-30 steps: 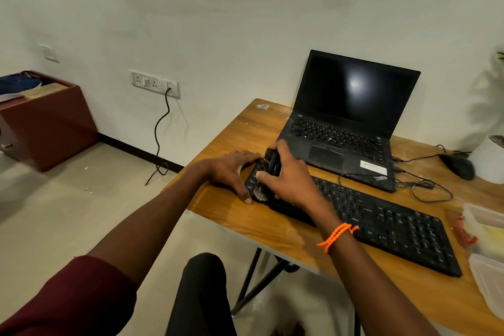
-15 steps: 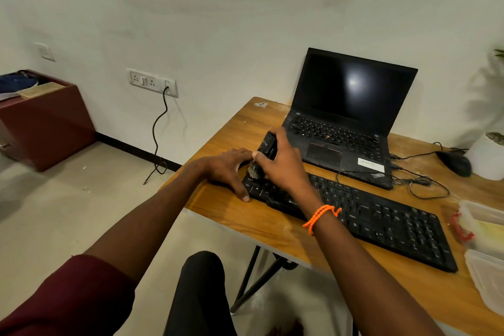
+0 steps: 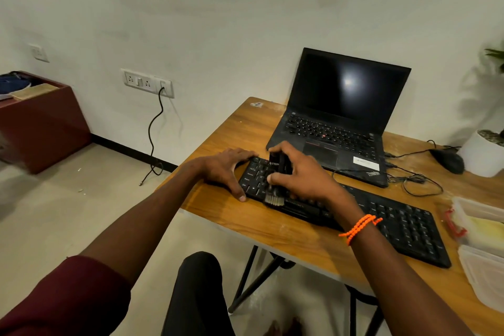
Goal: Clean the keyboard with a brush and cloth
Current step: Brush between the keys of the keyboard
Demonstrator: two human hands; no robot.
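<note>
The right hand (image 3: 302, 176) is curled round a black brush (image 3: 276, 180), thumb on the near side and fingers wrapped over the far side of its handle, with the pale bristles pointing down and toward the person, resting on the near left part of the black keyboard (image 3: 381, 215). The left hand (image 3: 223, 169) lies flat and spread at the keyboard's left end, palm on the wooden desk (image 3: 223, 133), thumb stretched along the near left corner and fingertips reaching the far left corner, so that it braces the end of the board; it grips nothing. The two hands sit close together, with only the keyboard's leftmost keys showing between them. The keyboard runs slantwise across the desk from the left hand toward the right edge, under the right wrist, which wears an orange beaded bracelet (image 3: 360, 228). Just behind the hands stands an open black laptop (image 3: 341, 117) with a dark screen. A black mouse (image 3: 447, 159) and its tangled cable lie to the right of the laptop, next to a white plant pot (image 3: 480, 157). Clear plastic containers (image 3: 480, 229) sit at the desk's right edge; something yellow shows inside one, but whether it is the cloth I cannot tell.
</note>
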